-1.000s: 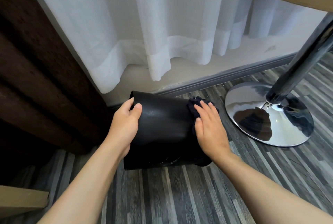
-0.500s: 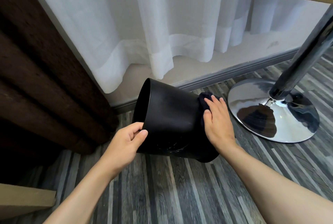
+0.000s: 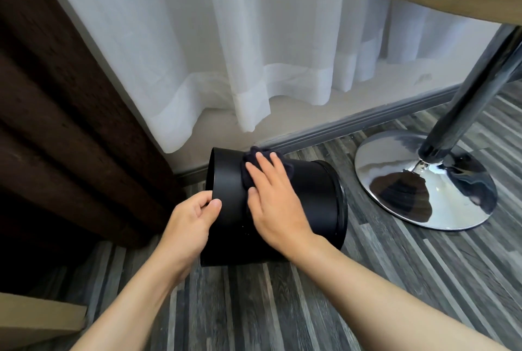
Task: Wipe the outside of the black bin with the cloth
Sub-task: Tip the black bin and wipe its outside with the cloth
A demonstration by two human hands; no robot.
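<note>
The black bin [image 3: 313, 195] lies tipped on its side on the floor, its open rim to the left and its base to the right. My left hand [image 3: 192, 223] grips that rim at the lower left, thumb on the outside wall. A dark cloth [image 3: 248, 165] is spread on the bin's upper wall near the rim. My right hand [image 3: 271, 204] lies flat on the cloth with fingers stretched out, pressing it against the bin. Most of the cloth is hidden under the palm.
A chrome table base [image 3: 423, 181] and its slanted pole [image 3: 474, 91] stand close to the right of the bin. A white curtain [image 3: 226, 54] hangs behind, above a grey skirting board [image 3: 367, 119]. Dark brown drapes [image 3: 56, 110] fill the left side.
The bin has been turned and lowered onto its side. My right hand slid the cloth from the base end toward the rim. My left hand moved up along the rim.
</note>
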